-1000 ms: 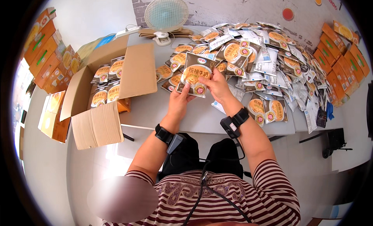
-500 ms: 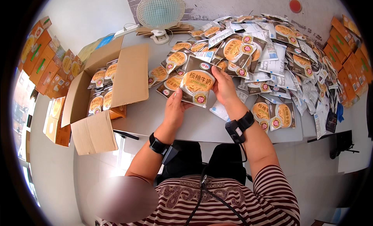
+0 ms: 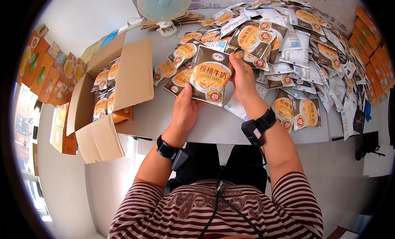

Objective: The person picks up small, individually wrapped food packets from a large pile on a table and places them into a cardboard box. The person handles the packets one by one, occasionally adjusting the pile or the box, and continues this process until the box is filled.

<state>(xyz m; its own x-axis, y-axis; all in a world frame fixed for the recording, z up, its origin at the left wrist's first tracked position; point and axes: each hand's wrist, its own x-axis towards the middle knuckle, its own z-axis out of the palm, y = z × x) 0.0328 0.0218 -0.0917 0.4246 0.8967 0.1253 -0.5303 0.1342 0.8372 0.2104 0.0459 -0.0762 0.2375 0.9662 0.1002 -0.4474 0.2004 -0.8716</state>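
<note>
Between my hands a flat brown pouch (image 3: 210,74) with a big orange cup picture is held up, its printed front facing me. My left hand (image 3: 183,111) pinches its lower left corner, thumb on the front and fingers behind. Along the pouch's upper right edge my right hand (image 3: 244,79) is closed, its fingers partly hidden. Just behind lie similar pouches (image 3: 166,70) on the grey table. To the left, an open cardboard carton (image 3: 133,74) holds several pouches (image 3: 100,105) stacked in two columns. Each wrist wears a black strap with a small device.
A large heap of pouches (image 3: 301,57), brown fronts and white backs mixed, covers the table's right side. Two pouches (image 3: 306,112) lie near its front edge. At the back stands a small fan (image 3: 163,6). Orange boxes (image 3: 40,62) are stacked at the far left and far right.
My view has shifted a little, so the table and heap sit higher in the picture. Both hands keep hold of the same pouch, which has tilted slightly.
</note>
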